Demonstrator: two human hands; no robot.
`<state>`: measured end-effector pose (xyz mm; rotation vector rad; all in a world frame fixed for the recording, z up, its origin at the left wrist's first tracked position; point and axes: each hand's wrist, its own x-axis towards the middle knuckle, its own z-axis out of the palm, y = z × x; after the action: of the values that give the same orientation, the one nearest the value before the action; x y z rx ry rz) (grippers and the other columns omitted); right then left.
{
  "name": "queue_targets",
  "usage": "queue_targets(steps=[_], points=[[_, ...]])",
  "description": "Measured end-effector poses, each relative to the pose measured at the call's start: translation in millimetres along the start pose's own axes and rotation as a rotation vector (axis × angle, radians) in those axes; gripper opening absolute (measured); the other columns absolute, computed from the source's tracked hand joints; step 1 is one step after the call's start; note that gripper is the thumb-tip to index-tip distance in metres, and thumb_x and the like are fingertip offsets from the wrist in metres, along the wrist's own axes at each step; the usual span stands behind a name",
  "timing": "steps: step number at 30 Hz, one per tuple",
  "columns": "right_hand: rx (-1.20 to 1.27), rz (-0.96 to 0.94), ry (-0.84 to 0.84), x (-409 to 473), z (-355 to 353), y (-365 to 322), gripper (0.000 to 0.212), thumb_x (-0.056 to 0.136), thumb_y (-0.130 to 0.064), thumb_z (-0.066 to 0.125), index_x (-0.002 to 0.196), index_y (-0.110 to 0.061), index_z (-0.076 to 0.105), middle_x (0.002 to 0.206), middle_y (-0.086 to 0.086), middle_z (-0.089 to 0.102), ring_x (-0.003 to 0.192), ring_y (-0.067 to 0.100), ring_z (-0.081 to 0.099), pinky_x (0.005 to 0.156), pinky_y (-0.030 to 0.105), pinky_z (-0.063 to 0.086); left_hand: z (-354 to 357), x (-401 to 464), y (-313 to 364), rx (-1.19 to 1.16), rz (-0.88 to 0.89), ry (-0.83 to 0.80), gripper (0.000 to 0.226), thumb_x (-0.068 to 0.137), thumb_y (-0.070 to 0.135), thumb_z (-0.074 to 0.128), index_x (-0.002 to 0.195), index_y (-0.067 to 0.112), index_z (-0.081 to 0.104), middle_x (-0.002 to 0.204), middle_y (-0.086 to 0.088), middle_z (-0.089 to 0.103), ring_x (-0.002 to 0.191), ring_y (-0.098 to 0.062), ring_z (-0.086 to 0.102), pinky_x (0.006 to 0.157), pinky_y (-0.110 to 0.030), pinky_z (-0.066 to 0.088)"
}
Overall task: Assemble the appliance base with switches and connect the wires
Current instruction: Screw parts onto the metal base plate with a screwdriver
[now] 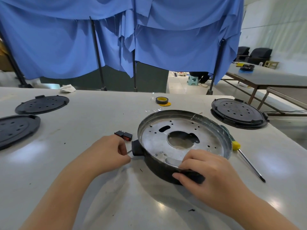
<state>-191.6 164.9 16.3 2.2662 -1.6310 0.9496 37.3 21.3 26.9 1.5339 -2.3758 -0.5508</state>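
The right hand grips the near rim of the round, shallow appliance base, thumb on its black outer wall and fingers curled over the edge onto the silver metal floor. The left hand is pinched closed on a thin metal pin at the base's left side, just beside a black plastic block fitted to the wall. The base holds no loose parts; its floor shows a large central opening and small punched holes. Two black rocker switches lie left of the base. A yellow-handled screwdriver lies right of it. A black tape roll sits beyond it.
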Motion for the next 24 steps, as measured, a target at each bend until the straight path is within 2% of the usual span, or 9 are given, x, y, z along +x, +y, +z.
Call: queue_targets(steps=[2,5,9,12,15,20,24], points=[[0.006,0.005,-0.012,0.4,-1.0,-0.7,0.023,0.082,-0.042,0.061,0.073,-0.023,0.070,0.072,-0.015,0.059,0.063,0.006,0.055,0.050,0.028,0.047,-5.3,-0.9,0.2,-0.102,0.009,0.046,0.009,0.071,0.017,0.066,0.066,0.025,0.065,0.060,0.009,0.068,0.058,-0.006,0.065,0.059,-0.025,0.052],[0.034,0.027,-0.029,0.7,-3.1,-2.8,0.024,0.081,-0.046,0.060,0.076,-0.024,0.071,0.075,-0.016,0.059,0.066,0.006,0.057,0.052,0.029,0.049,-13.5,-3.0,1.0,-0.250,0.042,0.137,0.012,0.073,0.013,0.068,0.068,0.023,0.069,0.062,0.008,0.070,0.057,-0.007,0.066,0.060,-0.025,0.055],[0.093,0.052,-0.004,0.4,-5.2,-6.2,0.026,0.083,-0.048,0.058,0.086,-0.025,0.071,0.085,-0.018,0.060,0.074,0.003,0.059,0.059,0.029,0.051,-26.7,-8.9,6.1,-0.517,0.121,0.201,0.016,0.078,0.006,0.070,0.070,0.020,0.072,0.065,-0.001,0.071,0.054,-0.006,0.062,0.049,-0.015,0.048],[0.151,0.074,0.046,1.3,-5.5,-8.7,0.025,0.085,-0.045,0.057,0.092,-0.025,0.071,0.090,-0.018,0.060,0.079,0.002,0.059,0.063,0.028,0.051,-36.0,-16.5,12.9,-0.745,0.169,0.131,0.017,0.081,0.005,0.071,0.073,0.020,0.073,0.065,-0.005,0.071,0.055,-0.009,0.064,0.051,-0.017,0.049],[0.225,0.086,0.088,1.9,-5.9,-12.9,0.024,0.087,-0.044,0.057,0.094,-0.025,0.070,0.092,-0.019,0.060,0.086,0.003,0.060,0.069,0.027,0.050,-36.1,-24.5,26.6,-0.895,0.226,0.006,0.003,0.072,0.014,0.071,0.072,0.016,0.073,0.063,-0.009,0.069,0.056,-0.014,0.063,0.053,-0.020,0.051],[0.419,0.119,0.124,2.8,-5.2,-25.7,0.028,0.082,-0.048,0.061,0.094,-0.024,0.069,0.085,-0.017,0.066,0.085,0.004,0.065,0.073,0.019,0.049,-13.6,-33.6,54.2,-0.956,0.327,-0.194,0.008,0.071,0.011,0.069,0.069,0.018,0.072,0.063,-0.006,0.068,0.059,-0.015,0.066,0.052,-0.021,0.050],[0.646,0.203,0.131,3.3,-3.1,-31.6,0.012,0.076,-0.037,0.071,0.082,-0.027,0.071,0.076,-0.014,0.071,0.075,0.006,0.068,0.068,0.011,0.048,1.8,-36.0,64.5,-0.950,0.377,-0.277,0.008,0.076,0.011,0.069,0.073,0.018,0.072,0.067,-0.007,0.069,0.062,-0.015,0.066,0.051,-0.022,0.050]])
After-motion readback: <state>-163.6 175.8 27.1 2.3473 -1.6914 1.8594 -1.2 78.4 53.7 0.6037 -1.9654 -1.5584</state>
